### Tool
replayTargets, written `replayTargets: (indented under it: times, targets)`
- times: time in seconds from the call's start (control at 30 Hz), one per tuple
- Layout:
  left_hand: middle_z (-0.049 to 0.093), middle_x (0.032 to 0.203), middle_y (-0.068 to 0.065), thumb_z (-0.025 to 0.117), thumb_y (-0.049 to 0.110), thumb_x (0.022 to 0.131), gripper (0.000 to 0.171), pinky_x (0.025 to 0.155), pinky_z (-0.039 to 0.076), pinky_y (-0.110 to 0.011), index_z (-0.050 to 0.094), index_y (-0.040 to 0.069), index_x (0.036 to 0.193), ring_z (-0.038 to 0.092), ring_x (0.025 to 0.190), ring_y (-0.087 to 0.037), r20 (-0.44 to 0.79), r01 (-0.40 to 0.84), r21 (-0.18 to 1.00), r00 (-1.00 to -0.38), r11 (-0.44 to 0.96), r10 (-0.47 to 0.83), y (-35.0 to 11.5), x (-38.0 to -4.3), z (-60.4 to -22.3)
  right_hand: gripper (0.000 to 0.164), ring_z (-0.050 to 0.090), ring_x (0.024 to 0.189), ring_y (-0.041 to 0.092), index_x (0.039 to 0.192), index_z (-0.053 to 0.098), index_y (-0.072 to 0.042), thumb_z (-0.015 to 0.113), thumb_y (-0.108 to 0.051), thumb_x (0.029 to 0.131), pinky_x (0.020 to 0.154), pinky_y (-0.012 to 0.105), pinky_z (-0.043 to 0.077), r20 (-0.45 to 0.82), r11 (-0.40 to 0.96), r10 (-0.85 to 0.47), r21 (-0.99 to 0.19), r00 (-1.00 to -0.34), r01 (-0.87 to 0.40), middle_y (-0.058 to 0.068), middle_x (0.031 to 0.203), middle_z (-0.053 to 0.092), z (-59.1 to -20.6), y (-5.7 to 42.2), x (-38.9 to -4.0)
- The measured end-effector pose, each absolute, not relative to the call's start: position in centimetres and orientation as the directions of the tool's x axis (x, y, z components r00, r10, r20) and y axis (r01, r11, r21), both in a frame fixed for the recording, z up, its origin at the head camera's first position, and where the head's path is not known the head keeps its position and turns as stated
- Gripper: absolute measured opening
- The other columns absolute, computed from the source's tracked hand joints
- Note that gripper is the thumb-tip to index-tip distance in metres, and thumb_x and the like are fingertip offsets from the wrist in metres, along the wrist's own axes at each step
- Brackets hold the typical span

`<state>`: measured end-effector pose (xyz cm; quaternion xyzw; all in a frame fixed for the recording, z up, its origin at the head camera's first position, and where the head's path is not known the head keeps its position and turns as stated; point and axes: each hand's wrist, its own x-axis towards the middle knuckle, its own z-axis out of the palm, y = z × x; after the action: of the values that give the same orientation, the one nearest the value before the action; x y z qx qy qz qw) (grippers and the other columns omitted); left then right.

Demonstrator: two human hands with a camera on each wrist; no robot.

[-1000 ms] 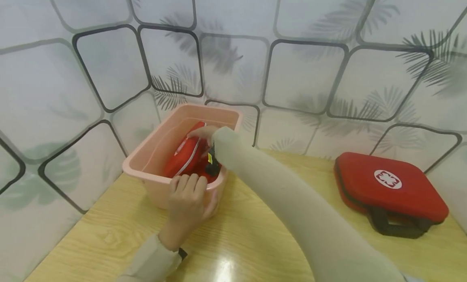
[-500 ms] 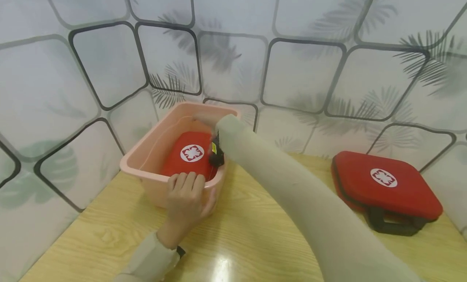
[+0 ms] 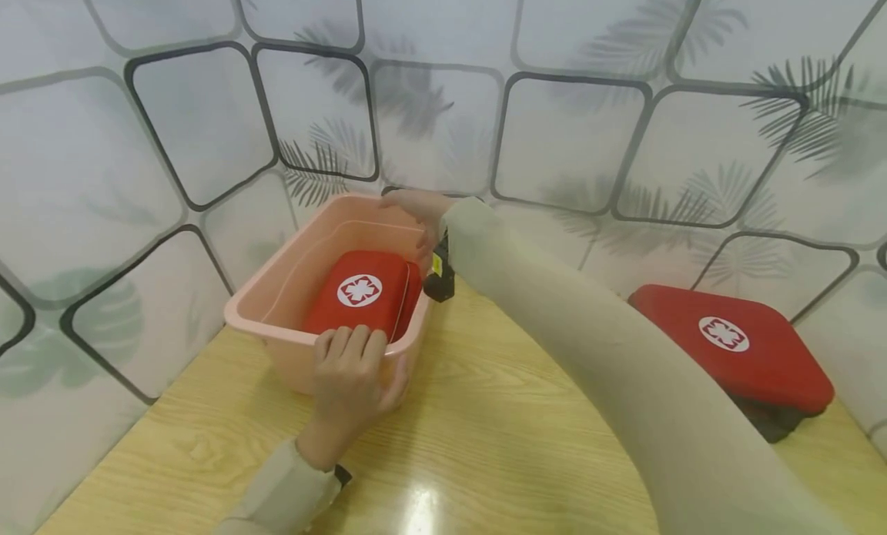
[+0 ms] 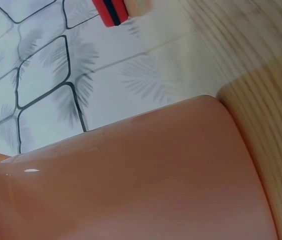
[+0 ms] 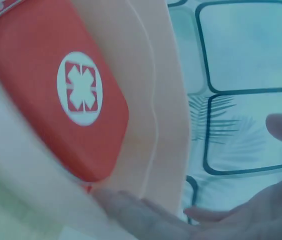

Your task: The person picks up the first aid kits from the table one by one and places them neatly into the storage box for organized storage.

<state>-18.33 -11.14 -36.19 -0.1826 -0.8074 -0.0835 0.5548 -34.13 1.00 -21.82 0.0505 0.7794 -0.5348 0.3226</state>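
A pink plastic basin point(image 3: 294, 362) stands on the table in the head view. Inside it lies a red first aid case point(image 3: 374, 315) with a white round emblem, face up; part of another red thing point(image 3: 411, 300) shows at its right. My left hand point(image 3: 349, 385) grips the basin's near rim, fingers curled over the edge. At the far right rim is my right hand point(image 3: 423, 212), its fingers spread and holding nothing. The right wrist view has this hand point(image 5: 231, 215) beside the basin's rim, just off the case point(image 5: 36, 65). Whether it touches the rim I cannot tell.
Another red first aid case point(image 3: 769, 350) with a dark handle lies at the right on the wood-grain table point(image 3: 499, 435), partly behind my right forearm. A patterned wall covering point(image 3: 575, 142) rises behind the basin and along the left.
The tilted red case in the basin has come to lie flat, emblem up. My right hand has let go of it and moved up and right to the rim; my left hand stays put.
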Motion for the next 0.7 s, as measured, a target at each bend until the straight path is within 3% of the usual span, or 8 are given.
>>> replayTargets:
  times: [0.07,0.13,0.37,0.5,0.7]
  targets:
    - [0.058,0.064,-0.012,0.04,0.036,0.086,0.039,0.066,0.042,-0.042,0.054,0.003,0.071,0.056,0.063,-0.029,0.931,0.391,-0.065,-0.307,0.918,0.197,-11.0,-18.3,-36.1,0.087,0.039,0.131,0.043,0.15,0.015,-0.02,0.059,-0.052,0.082,0.098,0.053,0.043,-0.533,0.429,-0.316,-0.818,-0.785,0.383,0.023,0.15,0.026,-19.3,1.3,-31.3]
    - [0.059,0.065,-0.011,0.041,0.035,0.085,0.037,0.066,0.042,-0.042,0.055,0.003,0.072,0.056,0.064,-0.029,0.933,0.394,-0.062,-0.304,0.917,0.194,-10.9,-18.3,-36.1,0.086,0.033,0.136,0.04,0.151,0.011,-0.017,0.056,-0.049,0.084,0.102,0.053,0.04,-0.518,0.461,-0.318,-0.816,-0.794,0.348,0.021,0.153,0.022,-18.4,1.9,-30.5]
    - [0.057,0.066,-0.01,0.043,0.029,0.082,0.028,0.066,0.042,-0.042,0.054,0.005,0.075,0.055,0.064,-0.028,0.935,0.421,-0.075,-0.284,0.904,0.21,-10.4,-18.6,-35.9,0.076,0.045,0.126,0.037,0.146,0.019,-0.008,0.05,-0.045,0.088,0.101,0.048,0.042,-0.433,0.548,-0.388,-0.818,-0.814,0.174,0.023,0.143,0.036,-17.8,6.4,-29.8]
    - [0.056,0.062,-0.009,0.044,0.026,0.081,0.025,0.062,0.042,-0.04,0.054,0.005,0.072,0.052,0.059,-0.027,0.947,0.434,-0.08,-0.249,0.897,0.205,-10.2,-18.8,-36.1,0.065,0.047,0.125,0.034,0.144,0.027,-0.01,0.047,-0.042,0.091,0.102,0.049,0.04,-0.387,0.593,-0.461,-0.804,-0.798,0.047,0.018,0.136,0.042,-17.5,10.0,-28.7]
    - [0.053,0.058,-0.008,0.044,0.024,0.082,0.025,0.055,0.041,-0.037,0.054,0.004,0.069,0.049,0.054,-0.026,0.962,0.438,-0.09,-0.194,0.894,0.192,-10.2,-19.2,-36.3,0.061,0.041,0.133,0.034,0.146,0.018,-0.007,0.04,-0.035,0.096,0.103,0.052,0.037,-0.337,0.622,-0.535,-0.777,-0.775,-0.092,0.019,0.143,0.038,-17.5,15.8,-27.0]
